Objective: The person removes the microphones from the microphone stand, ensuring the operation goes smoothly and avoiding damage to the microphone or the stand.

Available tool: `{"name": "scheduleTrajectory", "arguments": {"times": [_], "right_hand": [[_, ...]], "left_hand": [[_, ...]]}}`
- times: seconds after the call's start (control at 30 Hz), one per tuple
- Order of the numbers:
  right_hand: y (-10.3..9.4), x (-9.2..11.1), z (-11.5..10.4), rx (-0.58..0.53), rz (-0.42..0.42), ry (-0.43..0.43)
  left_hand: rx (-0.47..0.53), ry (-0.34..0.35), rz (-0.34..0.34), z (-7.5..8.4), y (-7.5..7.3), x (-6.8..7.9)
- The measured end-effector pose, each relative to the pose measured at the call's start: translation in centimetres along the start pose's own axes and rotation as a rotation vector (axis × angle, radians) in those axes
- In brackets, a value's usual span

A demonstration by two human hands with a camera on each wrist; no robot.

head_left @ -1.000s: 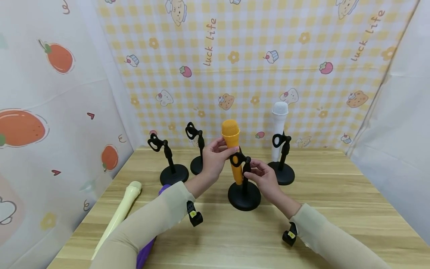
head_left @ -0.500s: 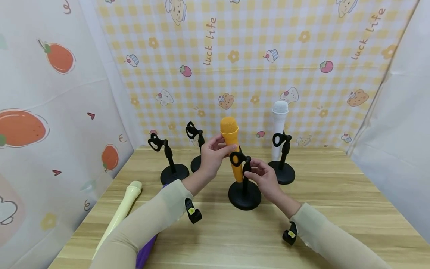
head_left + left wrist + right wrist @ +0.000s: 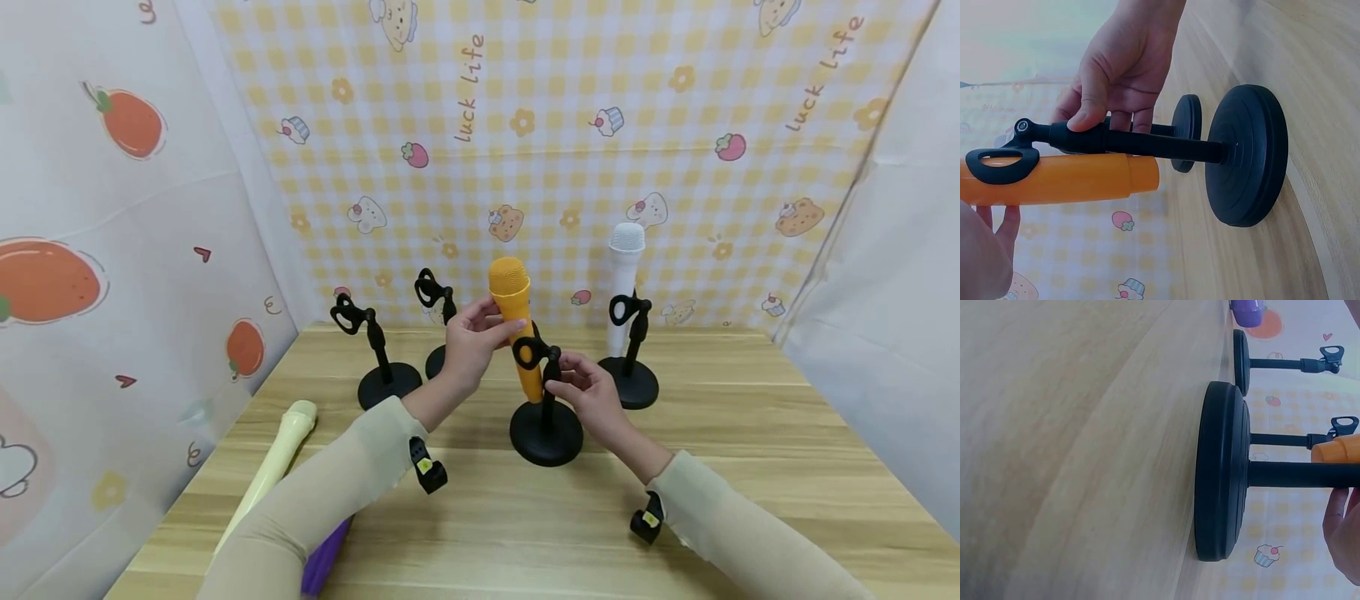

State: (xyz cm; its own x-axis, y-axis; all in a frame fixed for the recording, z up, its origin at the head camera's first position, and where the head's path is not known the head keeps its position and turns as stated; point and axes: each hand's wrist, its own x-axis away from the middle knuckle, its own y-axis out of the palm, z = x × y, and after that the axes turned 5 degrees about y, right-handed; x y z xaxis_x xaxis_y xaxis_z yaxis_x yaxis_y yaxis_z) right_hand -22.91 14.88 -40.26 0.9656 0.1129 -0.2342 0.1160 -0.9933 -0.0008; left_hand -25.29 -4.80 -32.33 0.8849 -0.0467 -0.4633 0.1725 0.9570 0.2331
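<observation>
My left hand (image 3: 471, 346) pinches an orange microphone (image 3: 512, 287) just below its mesh head. The microphone leans slightly, its body passing through the ring clip of a black microphone stand (image 3: 547, 435). Its lower end hangs above the stand's round base, as the left wrist view shows. On the other side, my right hand (image 3: 592, 396) grips the upper post of that same stand between thumb and fingers. Behind it to the right, a white microphone (image 3: 624, 267) sits upright in the clip of another black stand (image 3: 632, 383).
Two black stands with bare clips, a left one (image 3: 388, 385) and a farther one (image 3: 435, 363), stand at the back left. A pale yellow microphone (image 3: 273, 458) and a purple microphone (image 3: 327, 558) lie on the wooden table (image 3: 675, 533), partly behind my left arm. A checked cloth hangs behind.
My left hand has lifted the orange microphone a little, up and to the left, so its lower end is higher above the base. My right hand keeps its hold on the post.
</observation>
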Motion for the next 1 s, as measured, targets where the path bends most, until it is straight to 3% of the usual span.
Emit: {"name": "scheduleTrajectory", "arguments": {"times": [1.0], "right_hand": [[-0.10,0.00,-0.01,0.010,-0.010,0.002]], "left_hand": [[0.057,-0.005,-0.025,0.04,-0.78,0.09]]}}
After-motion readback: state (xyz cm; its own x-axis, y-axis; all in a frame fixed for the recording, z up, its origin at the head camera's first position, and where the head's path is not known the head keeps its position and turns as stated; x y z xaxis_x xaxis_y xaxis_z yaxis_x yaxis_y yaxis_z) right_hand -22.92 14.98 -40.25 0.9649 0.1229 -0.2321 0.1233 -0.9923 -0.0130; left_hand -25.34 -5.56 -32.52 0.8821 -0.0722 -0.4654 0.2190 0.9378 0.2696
